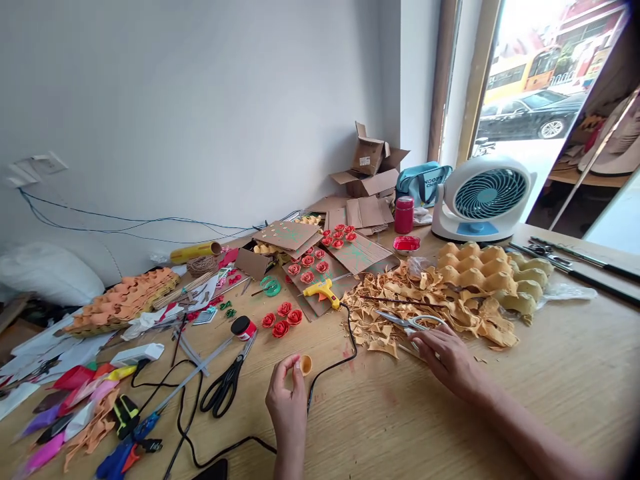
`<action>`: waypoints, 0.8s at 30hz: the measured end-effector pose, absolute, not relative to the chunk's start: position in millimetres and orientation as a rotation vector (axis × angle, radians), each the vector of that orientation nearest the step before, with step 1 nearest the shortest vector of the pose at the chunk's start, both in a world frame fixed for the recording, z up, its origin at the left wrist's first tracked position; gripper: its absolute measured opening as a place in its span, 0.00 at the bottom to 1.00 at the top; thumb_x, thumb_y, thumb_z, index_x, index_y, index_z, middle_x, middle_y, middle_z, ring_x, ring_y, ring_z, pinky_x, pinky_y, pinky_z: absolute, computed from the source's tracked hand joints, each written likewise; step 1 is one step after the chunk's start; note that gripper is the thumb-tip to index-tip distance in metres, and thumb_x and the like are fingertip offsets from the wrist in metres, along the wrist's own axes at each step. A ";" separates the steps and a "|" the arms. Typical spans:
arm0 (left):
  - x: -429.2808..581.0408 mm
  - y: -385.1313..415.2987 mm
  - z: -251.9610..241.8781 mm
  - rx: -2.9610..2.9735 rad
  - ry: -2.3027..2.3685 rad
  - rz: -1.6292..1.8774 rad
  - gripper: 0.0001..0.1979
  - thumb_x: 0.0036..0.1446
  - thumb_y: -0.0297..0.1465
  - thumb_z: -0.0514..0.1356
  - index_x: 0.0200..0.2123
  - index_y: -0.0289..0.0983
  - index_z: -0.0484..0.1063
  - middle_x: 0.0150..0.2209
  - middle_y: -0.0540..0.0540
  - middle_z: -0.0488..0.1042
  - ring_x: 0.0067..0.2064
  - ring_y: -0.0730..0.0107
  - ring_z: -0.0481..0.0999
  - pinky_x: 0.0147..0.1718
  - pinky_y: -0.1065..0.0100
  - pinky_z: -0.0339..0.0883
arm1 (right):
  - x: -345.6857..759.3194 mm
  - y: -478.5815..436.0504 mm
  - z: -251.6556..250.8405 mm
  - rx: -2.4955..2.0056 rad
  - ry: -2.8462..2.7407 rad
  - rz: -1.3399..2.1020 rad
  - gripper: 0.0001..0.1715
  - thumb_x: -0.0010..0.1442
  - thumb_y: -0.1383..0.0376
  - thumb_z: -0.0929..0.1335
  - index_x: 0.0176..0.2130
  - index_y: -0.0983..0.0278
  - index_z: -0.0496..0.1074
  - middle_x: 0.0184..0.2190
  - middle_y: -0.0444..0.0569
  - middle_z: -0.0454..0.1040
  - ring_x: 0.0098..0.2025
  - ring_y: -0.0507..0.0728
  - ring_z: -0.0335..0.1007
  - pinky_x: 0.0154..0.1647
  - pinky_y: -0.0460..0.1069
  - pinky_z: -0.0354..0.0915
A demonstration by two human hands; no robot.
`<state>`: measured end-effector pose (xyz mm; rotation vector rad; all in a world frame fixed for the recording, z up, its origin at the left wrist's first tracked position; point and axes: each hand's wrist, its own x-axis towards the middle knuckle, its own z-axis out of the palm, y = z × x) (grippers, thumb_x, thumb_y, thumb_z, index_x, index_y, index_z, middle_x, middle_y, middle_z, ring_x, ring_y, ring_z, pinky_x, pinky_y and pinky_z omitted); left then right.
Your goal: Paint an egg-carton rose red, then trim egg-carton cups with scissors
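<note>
My left hand [287,393] pinches a small round orange cup piece [305,364] just above the wooden table [550,387]. My right hand [447,357] lies over the white handles of a pair of silver scissors [400,320], fingers curled onto them, at the edge of a heap of cut egg-carton scraps [430,300]. A yellow glue gun [323,292] rests on cardboard beyond the hands, its black cord [330,367] running between them. Three red paper roses [281,320] sit near the glue gun.
An egg tray [493,270] and a white-and-teal desk fan [483,199] stand at the right. Black scissors [225,387], coloured scraps, a red paint jar [404,215] and cardboard with more roses [310,263] clutter the left and back. A window opens at the far right.
</note>
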<state>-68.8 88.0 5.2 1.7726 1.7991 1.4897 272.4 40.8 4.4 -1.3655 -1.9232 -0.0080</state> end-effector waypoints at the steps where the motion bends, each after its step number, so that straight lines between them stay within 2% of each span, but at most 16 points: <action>1: -68.8 87.8 5.2 1.775 1.796 1.486 0.14 0.60 0.41 0.57 0.37 0.39 0.78 0.38 0.42 0.83 0.41 0.57 0.82 0.41 0.62 0.75 | 272.0 40.5 5.1 -1.369 -1.923 -0.007 0.14 0.73 0.66 0.60 0.34 0.61 0.68 0.26 0.42 0.73 0.27 0.53 0.66 0.39 0.52 0.60; 6: -67.5 88.0 4.4 1.798 1.776 1.504 0.13 0.60 0.40 0.58 0.37 0.39 0.78 0.38 0.42 0.83 0.40 0.58 0.82 0.40 0.62 0.75 | 271.6 39.1 6.0 -1.379 -1.933 0.004 0.18 0.73 0.65 0.59 0.29 0.61 0.61 0.23 0.41 0.67 0.25 0.52 0.59 0.36 0.52 0.58; 13: -63.7 87.2 6.7 1.839 1.751 1.556 0.11 0.61 0.37 0.57 0.37 0.38 0.78 0.38 0.42 0.81 0.39 0.61 0.81 0.39 0.64 0.75 | 272.9 38.6 -3.4 -1.370 -1.932 -0.002 0.17 0.72 0.65 0.60 0.30 0.61 0.64 0.23 0.42 0.67 0.26 0.53 0.58 0.37 0.53 0.58; 24: -57.2 83.6 11.9 1.796 1.734 1.569 0.09 0.62 0.33 0.56 0.37 0.39 0.77 0.37 0.43 0.81 0.39 0.62 0.81 0.41 0.64 0.75 | 285.4 38.8 10.9 -1.386 -1.888 -0.184 0.13 0.71 0.61 0.63 0.34 0.60 0.72 0.28 0.46 0.78 0.28 0.55 0.70 0.36 0.52 0.64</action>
